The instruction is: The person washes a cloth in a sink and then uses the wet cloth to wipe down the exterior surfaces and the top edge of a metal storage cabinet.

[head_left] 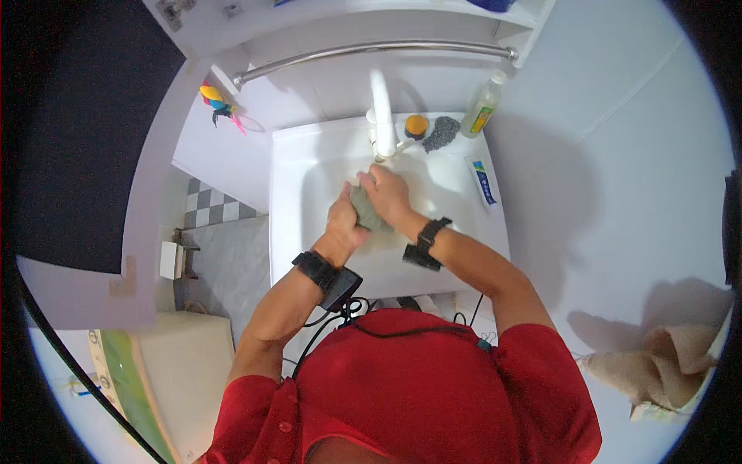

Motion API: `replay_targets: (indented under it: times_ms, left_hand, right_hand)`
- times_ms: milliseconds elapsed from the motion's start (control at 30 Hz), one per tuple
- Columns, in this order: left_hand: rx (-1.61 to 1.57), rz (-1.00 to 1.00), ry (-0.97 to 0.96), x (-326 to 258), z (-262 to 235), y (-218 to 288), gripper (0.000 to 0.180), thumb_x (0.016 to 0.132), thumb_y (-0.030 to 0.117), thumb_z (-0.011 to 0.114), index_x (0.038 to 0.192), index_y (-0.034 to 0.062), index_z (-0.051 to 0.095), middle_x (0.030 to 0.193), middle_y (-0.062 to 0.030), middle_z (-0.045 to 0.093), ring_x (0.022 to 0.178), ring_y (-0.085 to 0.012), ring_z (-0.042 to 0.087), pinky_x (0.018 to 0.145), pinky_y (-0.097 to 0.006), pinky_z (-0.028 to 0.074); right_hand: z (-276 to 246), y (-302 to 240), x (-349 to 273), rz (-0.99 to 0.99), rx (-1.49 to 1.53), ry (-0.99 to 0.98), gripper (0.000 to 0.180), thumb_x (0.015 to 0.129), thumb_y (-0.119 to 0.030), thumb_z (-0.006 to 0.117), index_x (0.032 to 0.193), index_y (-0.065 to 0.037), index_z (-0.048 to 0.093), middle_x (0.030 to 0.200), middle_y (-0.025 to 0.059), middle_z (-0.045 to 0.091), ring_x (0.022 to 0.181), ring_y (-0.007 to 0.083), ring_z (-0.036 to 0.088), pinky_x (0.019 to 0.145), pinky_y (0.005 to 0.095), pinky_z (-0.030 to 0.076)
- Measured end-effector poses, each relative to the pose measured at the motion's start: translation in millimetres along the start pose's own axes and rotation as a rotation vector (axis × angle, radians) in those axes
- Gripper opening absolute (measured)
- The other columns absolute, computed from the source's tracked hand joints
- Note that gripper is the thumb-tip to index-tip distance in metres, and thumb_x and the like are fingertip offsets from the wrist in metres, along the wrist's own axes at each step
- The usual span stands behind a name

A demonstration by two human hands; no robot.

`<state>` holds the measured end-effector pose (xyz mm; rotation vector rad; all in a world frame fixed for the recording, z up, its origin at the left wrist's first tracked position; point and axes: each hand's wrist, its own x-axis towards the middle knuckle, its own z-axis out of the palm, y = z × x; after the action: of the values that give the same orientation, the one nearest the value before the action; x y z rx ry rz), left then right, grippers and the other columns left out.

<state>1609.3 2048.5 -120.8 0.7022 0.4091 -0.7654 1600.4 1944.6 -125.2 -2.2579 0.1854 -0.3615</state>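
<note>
Over the basin of a white sink, both my hands are closed on a crumpled grey-green cloth. My left hand grips its left and lower side, thumb pointing up. My right hand presses on it from the upper right, its fingers partly hidden. A white faucet rises just beyond my hands, its spout above the basin. Whether water is running cannot be made out. Black straps with dark boxes sit on both my wrists.
Behind the basin stand an orange-topped jar, a grey mesh-like pad and a clear bottle. A toothpaste tube lies on the right rim. Above runs a metal rail. Black cables hang near my waist.
</note>
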Motion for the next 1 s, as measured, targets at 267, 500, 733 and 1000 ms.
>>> replay_targets:
  times_ms: [267,500,733,1000]
  left_hand:
    - [-0.035,0.0,-0.23,-11.1,-7.5,-6.0,0.033,0.09,0.033,0.032,0.103,0.0085,0.048,0.1,-0.0059,0.054,0.094,-0.0258,0.051,0.086,-0.041,0.039]
    - [-0.064,-0.069,-0.266,-3.3,-41.0,19.1,0.032,0.091,0.031,0.032,0.107,0.0089,0.047,0.102,-0.0064,0.054,0.094,-0.0242,0.051,0.086,-0.04,0.04]
    - [0.01,0.017,-0.179,-0.7,-41.1,-13.7,0.034,0.082,0.025,0.048,0.113,0.0102,0.045,0.106,-0.0056,0.054,0.095,-0.0231,0.052,0.085,-0.038,0.04]
    - [0.052,-0.006,-0.292,7.0,-61.9,0.0,0.032,0.088,0.029,0.036,0.109,0.0073,0.047,0.105,-0.0068,0.054,0.097,-0.0239,0.051,0.087,-0.039,0.038]
  right_hand:
    - [10.4,-9.1,-6.8,-0.135,0.053,0.055,0.024,0.077,-0.027,0.055,0.071,-0.005,0.047,0.064,0.0167,0.051,0.063,0.0384,0.05,0.056,0.0447,0.039]
    - [27.7,-45.5,-41.6,-0.328,0.109,0.202,0.027,0.077,-0.03,0.054,0.067,-0.006,0.046,0.061,0.0166,0.051,0.061,0.0377,0.05,0.054,0.0435,0.04]
    - [15.6,-16.9,-15.4,-0.153,-0.028,0.154,0.028,0.077,-0.028,0.055,0.065,-0.005,0.046,0.061,0.016,0.051,0.062,0.0361,0.052,0.054,0.0436,0.039]
    - [23.2,-35.7,-45.6,-0.336,-0.065,0.089,0.019,0.078,-0.022,0.051,0.071,-0.005,0.048,0.071,0.0149,0.053,0.066,0.035,0.053,0.056,0.0445,0.04]
